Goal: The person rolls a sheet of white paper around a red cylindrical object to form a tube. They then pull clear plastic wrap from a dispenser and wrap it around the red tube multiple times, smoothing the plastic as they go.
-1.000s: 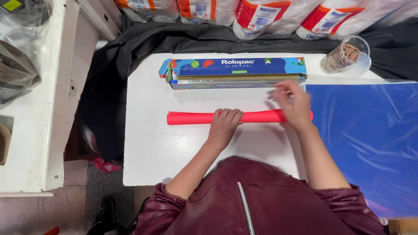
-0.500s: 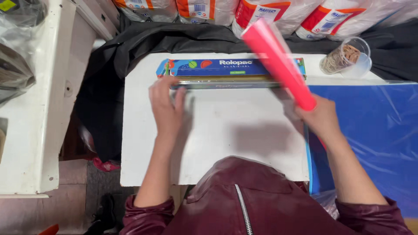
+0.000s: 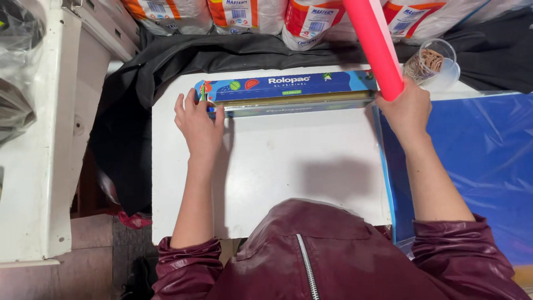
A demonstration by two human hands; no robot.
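Observation:
My right hand (image 3: 408, 108) grips the lower end of a long red-pink rolled tube (image 3: 371, 39), held up and tilted toward the top of the view. My left hand (image 3: 199, 125) rests flat on the white tabletop (image 3: 288, 166), its fingers touching the left end of a long blue cling-film box (image 3: 288, 91) that lies across the far side of the table. A sheet of clear film seems to reach from the box over the table toward me.
A clear plastic cup (image 3: 433, 64) of rubber bands stands at the back right. Blue sheets in plastic (image 3: 472, 161) lie to the right. Black cloth (image 3: 139, 105) drapes behind and to the left, wrapped packages (image 3: 250, 14) line the back, and a white cabinet (image 3: 39, 166) stands left.
The red tube lay flat on the table under both hands; my right hand has lifted it up and to the right. My left hand has moved to the box's left end.

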